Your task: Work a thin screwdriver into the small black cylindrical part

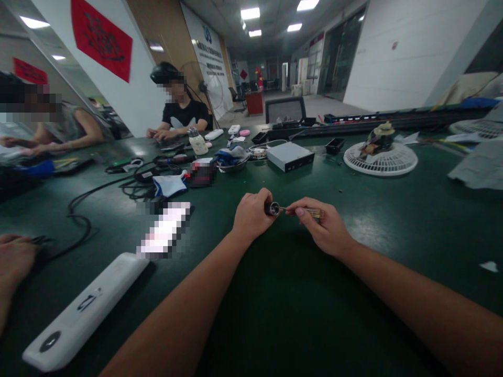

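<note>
While left grip [253, 214] wraps closed around small dark cylinder [272, 209] | right grip [320, 225] pinches screwdriver [310, 212], tip touching cylinder's end | both held over counter [314, 314], in front of metal box [290, 156]

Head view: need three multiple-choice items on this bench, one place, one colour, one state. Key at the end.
1. Which side of the metal box is the white fan guard?
A. Left
B. Right
C. On top of it

2. What colour is the bench top?
A. Red
B. White
C. Dark green

3. What is the right hand doing?
A. Pinching a small screwdriver
B. Lying open and flat
C. Holding the white remote

1: B, the guard sits right of the box.
2: C, the bare surface between the forearms is dark green.
3: A, its fingers grip the handle, its shaft meeting the dark cylinder in the left hand.
</note>
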The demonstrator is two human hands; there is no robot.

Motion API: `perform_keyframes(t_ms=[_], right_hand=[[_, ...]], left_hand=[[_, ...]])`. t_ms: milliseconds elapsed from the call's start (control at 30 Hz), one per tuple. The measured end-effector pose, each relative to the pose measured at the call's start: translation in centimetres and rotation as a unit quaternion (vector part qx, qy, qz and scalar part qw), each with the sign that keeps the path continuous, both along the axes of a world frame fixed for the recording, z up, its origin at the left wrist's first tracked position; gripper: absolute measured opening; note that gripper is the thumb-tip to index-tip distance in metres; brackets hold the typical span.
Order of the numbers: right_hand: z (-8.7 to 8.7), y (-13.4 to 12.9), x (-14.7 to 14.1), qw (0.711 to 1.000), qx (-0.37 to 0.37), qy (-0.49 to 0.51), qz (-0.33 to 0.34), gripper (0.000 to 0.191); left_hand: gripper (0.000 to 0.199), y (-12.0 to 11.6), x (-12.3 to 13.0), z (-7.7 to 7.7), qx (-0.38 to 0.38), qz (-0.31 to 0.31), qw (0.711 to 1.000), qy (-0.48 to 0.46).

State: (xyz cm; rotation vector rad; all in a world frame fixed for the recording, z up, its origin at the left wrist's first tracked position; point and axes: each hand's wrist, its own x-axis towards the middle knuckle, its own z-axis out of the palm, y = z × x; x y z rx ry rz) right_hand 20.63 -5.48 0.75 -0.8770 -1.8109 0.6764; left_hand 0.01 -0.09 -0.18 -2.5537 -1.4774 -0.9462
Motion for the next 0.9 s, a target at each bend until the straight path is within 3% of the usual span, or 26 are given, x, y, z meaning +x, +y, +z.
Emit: perform_keyframes(t_ms=[133, 333, 600, 800, 900], right_hand=[[0.07, -0.13, 0.04, 1.000, -0.004, -0.012, 0.008, 0.025], [-0.09, -0.01, 0.05, 0.999, 0.015, -0.017, -0.042, 0.026], [-0.16, 0.05, -0.04, 1.000, 0.017, -0.011, 0.009, 0.023], [-0.14, 0.14, 0.10, 0.998, 0.035, -0.022, -0.044, 0.025], [-0.18, 0.16, 0.09, 0.999, 0.031, -0.016, -0.040, 0.022]], left_hand=[[0.028, 0.02, -0.01, -0.05, 0.003, 0.001, 1.000, -0.002], [0.030, 0.15, -0.06, -0.21, 0.006, -0.004, 1.000, -0.002], [0.029, 0.14, -0.05, -0.22, 0.008, -0.004, 1.000, 0.003], [0.031, 0.14, -0.03, -0.24, 0.011, -0.009, 1.000, -0.001], [0.029, 0.15, -0.03, -0.17, 0.010, -0.012, 1.000, -0.001]])
